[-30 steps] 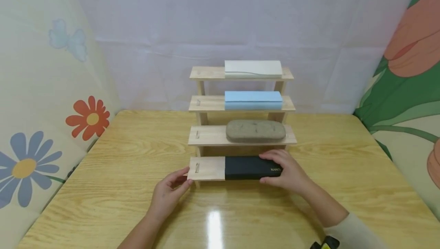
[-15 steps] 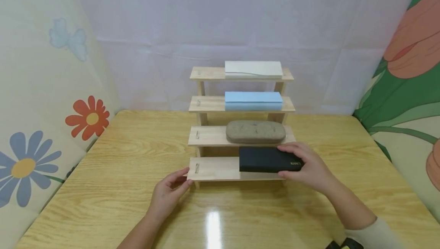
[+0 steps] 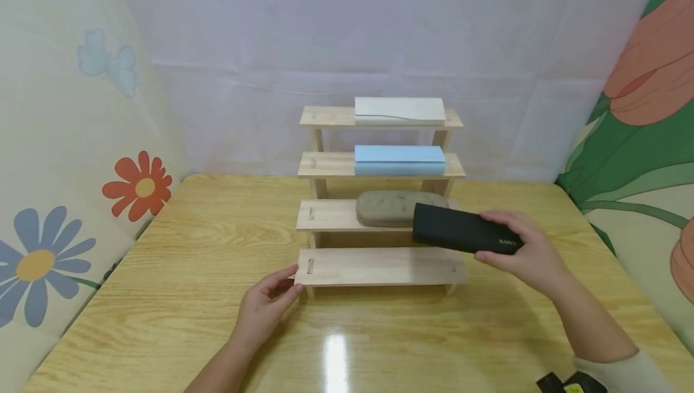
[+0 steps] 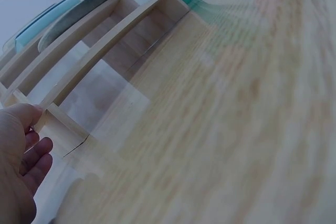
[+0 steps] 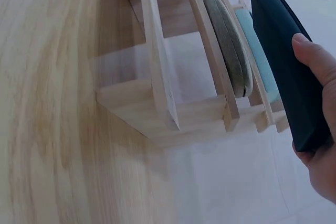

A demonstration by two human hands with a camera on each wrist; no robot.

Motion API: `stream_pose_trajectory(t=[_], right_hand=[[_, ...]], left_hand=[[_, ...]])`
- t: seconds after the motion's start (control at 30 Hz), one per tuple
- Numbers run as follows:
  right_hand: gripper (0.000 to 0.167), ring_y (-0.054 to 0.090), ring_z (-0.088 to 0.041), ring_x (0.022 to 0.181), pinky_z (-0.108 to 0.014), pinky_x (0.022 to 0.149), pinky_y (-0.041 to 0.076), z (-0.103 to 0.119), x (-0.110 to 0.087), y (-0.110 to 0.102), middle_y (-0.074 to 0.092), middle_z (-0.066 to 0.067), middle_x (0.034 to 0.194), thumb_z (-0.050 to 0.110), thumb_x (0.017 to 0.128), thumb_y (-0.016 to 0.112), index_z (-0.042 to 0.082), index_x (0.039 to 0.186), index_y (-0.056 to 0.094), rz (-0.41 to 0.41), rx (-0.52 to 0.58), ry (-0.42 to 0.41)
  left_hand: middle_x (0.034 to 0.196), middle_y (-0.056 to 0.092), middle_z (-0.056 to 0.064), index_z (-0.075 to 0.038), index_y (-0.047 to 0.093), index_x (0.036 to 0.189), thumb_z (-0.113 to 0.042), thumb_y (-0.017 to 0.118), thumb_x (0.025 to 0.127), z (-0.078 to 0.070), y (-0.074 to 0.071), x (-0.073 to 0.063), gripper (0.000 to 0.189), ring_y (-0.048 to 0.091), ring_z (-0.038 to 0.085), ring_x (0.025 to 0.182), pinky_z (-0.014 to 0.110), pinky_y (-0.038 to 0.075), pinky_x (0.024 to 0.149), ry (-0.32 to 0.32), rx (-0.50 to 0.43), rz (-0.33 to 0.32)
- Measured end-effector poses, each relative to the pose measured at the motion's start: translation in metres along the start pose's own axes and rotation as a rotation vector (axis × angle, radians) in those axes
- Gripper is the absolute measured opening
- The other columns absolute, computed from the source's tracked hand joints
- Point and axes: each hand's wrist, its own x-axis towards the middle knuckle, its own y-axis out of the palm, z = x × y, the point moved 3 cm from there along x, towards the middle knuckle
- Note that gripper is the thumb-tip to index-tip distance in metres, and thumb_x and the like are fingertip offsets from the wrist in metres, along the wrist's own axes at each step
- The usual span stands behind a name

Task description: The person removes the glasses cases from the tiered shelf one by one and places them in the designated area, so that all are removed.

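Observation:
My right hand [image 3: 534, 254] grips a black glasses case [image 3: 463, 228] by its right end, thumb on the near side and fingers on the far side. The case is held up over the right side of a four-tier wooden display rack [image 3: 358, 266], tilted slightly down to the right. In the right wrist view the glasses case [image 5: 289, 72] stands away from the boards. My left hand [image 3: 265, 302] pinches the left end of the bottom step. On the third step down lies a grey-brown glasses case [image 3: 382, 208], its right part hidden behind the black one.
A light blue glasses case [image 3: 399, 160] sits on the second step and a white one [image 3: 399, 111] on the top step. The rack stands on a wood-grain table [image 3: 228, 218]. Behind hangs a white cloth [image 3: 244, 116]; flower-patterned panels flank both sides.
My right hand has lifted the black glasses case off the bottom step and moved it up and to the right. My left hand stays on the step's left end.

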Motion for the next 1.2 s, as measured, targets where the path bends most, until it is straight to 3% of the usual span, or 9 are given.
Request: stream_pose_trajectory(t=[0.33, 0.57, 0.63, 0.83, 0.87, 0.93, 1.07, 1.13, 1.2], right_hand=[[0.062, 0.037, 0.013, 0.114, -0.012, 0.087, 0.034, -0.011, 0.000, -0.017, 0.057, -0.007, 0.130, 0.013, 0.073, 0.087, 0.009, 0.129, 0.061, -0.033, -0.038, 0.057], [0.064, 0.048, -0.027, 0.117, -0.008, 0.084, 0.033, -0.019, 0.000, -0.027, 0.056, -0.018, 0.134, 0.016, 0.075, 0.085, 0.006, 0.132, 0.059, -0.041, -0.083, 0.107], [0.064, 0.048, -0.032, 0.116, -0.008, 0.084, 0.033, -0.023, 0.000, -0.031, 0.056, -0.018, 0.134, 0.017, 0.076, 0.085, 0.007, 0.133, 0.058, -0.049, -0.094, 0.125], [0.064, 0.046, -0.001, 0.112, -0.005, 0.084, 0.030, -0.036, -0.005, -0.039, 0.057, -0.015, 0.130, 0.018, 0.076, 0.085, 0.009, 0.134, 0.058, -0.101, -0.113, 0.156], [0.064, 0.046, -0.001, 0.113, -0.006, 0.084, 0.031, -0.037, -0.005, -0.040, 0.057, -0.015, 0.130, 0.019, 0.077, 0.085, 0.008, 0.134, 0.058, -0.105, -0.114, 0.158], [0.064, 0.048, -0.010, 0.118, -0.015, 0.090, 0.035, -0.040, -0.007, -0.042, 0.056, -0.016, 0.131, 0.020, 0.078, 0.084, 0.008, 0.135, 0.057, -0.106, -0.125, 0.176], [0.067, 0.045, -0.041, 0.123, -0.046, 0.095, 0.038, -0.046, -0.008, -0.047, 0.052, -0.023, 0.137, 0.026, 0.081, 0.082, 0.007, 0.138, 0.054, -0.087, -0.139, 0.243], [0.068, 0.042, -0.046, 0.126, -0.058, 0.095, 0.036, -0.050, -0.009, -0.048, 0.050, -0.025, 0.140, 0.028, 0.082, 0.081, 0.006, 0.139, 0.052, -0.080, -0.134, 0.275], [0.069, 0.041, -0.048, 0.127, -0.062, 0.097, 0.035, -0.053, -0.010, -0.049, 0.048, -0.026, 0.141, 0.029, 0.082, 0.081, 0.006, 0.140, 0.051, -0.078, -0.128, 0.290]], left_hand=[[0.116, 0.070, 0.017, -0.002, 0.067, 0.121, -0.007, 0.073, 0.086, 0.000, 0.000, 0.000, 0.036, 0.060, -0.006, 0.090, 0.014, 0.054, 0.080, 0.016, 0.001, -0.003], [0.114, 0.070, 0.018, -0.001, 0.067, 0.120, -0.005, 0.074, 0.086, 0.001, 0.000, 0.000, 0.036, 0.060, -0.006, 0.089, 0.014, 0.054, 0.080, 0.024, -0.004, -0.007], [0.114, 0.070, 0.018, -0.001, 0.067, 0.120, -0.005, 0.073, 0.085, 0.001, 0.000, 0.000, 0.036, 0.060, -0.006, 0.089, 0.013, 0.054, 0.080, 0.024, -0.002, -0.009], [0.115, 0.070, 0.018, -0.002, 0.067, 0.120, -0.005, 0.073, 0.085, 0.001, 0.000, 0.000, 0.035, 0.060, -0.005, 0.089, 0.013, 0.053, 0.081, 0.021, 0.006, -0.010], [0.115, 0.070, 0.018, -0.002, 0.067, 0.120, -0.005, 0.073, 0.086, 0.000, 0.000, 0.000, 0.035, 0.060, -0.005, 0.090, 0.013, 0.053, 0.081, 0.018, 0.008, -0.009], [0.116, 0.070, 0.017, -0.002, 0.067, 0.121, -0.006, 0.073, 0.086, 0.000, 0.000, 0.000, 0.035, 0.060, -0.005, 0.090, 0.013, 0.053, 0.081, 0.013, 0.009, -0.005], [0.116, 0.070, 0.017, -0.003, 0.067, 0.121, -0.007, 0.073, 0.086, 0.000, 0.000, 0.000, 0.036, 0.060, -0.005, 0.091, 0.013, 0.053, 0.081, 0.000, 0.004, -0.002], [0.117, 0.070, 0.017, -0.003, 0.067, 0.122, -0.007, 0.073, 0.087, 0.000, 0.000, 0.000, 0.036, 0.060, -0.005, 0.091, 0.013, 0.053, 0.081, -0.003, 0.002, 0.000], [0.117, 0.070, 0.017, -0.003, 0.067, 0.122, -0.008, 0.073, 0.087, 0.001, 0.000, 0.000, 0.036, 0.060, -0.004, 0.091, 0.013, 0.053, 0.081, -0.002, 0.002, 0.000]])
